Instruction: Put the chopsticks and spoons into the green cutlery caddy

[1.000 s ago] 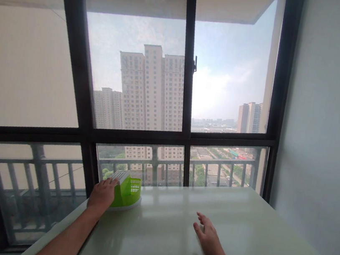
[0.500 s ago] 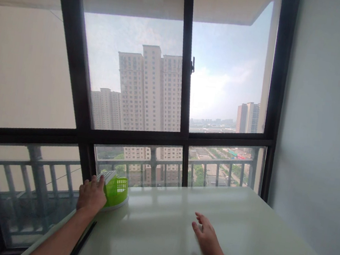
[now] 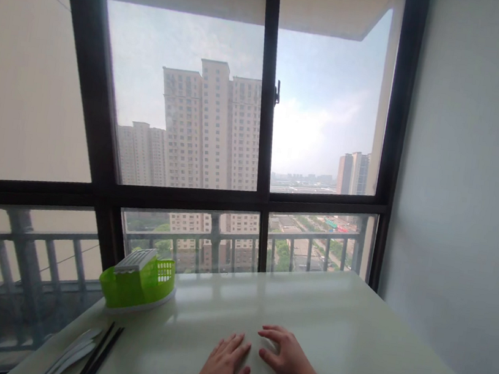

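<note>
My left hand (image 3: 223, 370) rests palm down over the pale table (image 3: 183, 326), its fingers stretched out and nothing in it. Close beside it on the right is my right hand (image 3: 285, 354), fingers apart and holding nothing. A green plastic basket (image 3: 128, 286) with a grey slatted part on top and a light base stands at the table's far left. In front of it lie a pair of black chopsticks (image 3: 100, 353) and some white spoons (image 3: 74, 353), side by side near the left edge.
Beyond the table is a large window with dark frames (image 3: 185, 199); a railing (image 3: 205, 239) and tall buildings show through it. A plain wall (image 3: 468, 180) rises on the right.
My left hand has let go of the green basket and come back to the middle, near my right hand. The basket, chopsticks and spoons now show uncovered. The view has shifted slightly.
</note>
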`<state>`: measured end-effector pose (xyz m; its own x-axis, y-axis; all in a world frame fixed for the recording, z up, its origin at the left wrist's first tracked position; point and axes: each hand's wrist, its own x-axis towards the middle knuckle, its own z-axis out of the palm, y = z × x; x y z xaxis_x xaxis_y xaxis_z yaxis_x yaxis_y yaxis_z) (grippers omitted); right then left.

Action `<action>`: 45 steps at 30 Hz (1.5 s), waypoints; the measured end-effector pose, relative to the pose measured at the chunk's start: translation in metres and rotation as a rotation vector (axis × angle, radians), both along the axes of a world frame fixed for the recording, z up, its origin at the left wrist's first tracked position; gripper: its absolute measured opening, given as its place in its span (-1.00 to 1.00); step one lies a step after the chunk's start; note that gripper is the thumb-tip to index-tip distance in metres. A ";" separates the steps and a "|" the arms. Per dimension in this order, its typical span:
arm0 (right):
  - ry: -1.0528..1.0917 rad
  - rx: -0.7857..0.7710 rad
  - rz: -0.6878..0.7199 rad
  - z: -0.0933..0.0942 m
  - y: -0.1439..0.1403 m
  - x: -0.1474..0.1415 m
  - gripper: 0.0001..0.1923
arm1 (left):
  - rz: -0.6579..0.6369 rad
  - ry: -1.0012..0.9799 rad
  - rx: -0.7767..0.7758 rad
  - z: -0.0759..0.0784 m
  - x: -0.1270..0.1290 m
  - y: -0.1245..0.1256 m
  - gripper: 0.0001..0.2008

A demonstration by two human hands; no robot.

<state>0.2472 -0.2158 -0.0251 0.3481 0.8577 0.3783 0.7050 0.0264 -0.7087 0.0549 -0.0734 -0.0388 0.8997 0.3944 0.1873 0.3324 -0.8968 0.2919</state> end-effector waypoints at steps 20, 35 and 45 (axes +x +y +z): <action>-0.099 -0.063 0.036 0.002 -0.004 -0.008 -0.57 | 0.011 -0.022 -0.027 0.005 -0.003 -0.003 -0.50; -0.080 -0.059 0.035 0.002 -0.004 -0.008 -0.57 | 0.013 -0.050 -0.008 0.009 -0.005 -0.007 -0.52; -0.075 -0.047 0.045 0.003 -0.004 -0.008 -0.57 | 0.014 -0.037 -0.033 0.011 -0.005 -0.009 -0.51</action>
<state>0.2393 -0.2198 -0.0216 0.2805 0.8893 0.3611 0.7553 0.0277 -0.6548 0.0495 -0.0823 -0.0274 0.8868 0.4132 0.2072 0.3332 -0.8820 0.3332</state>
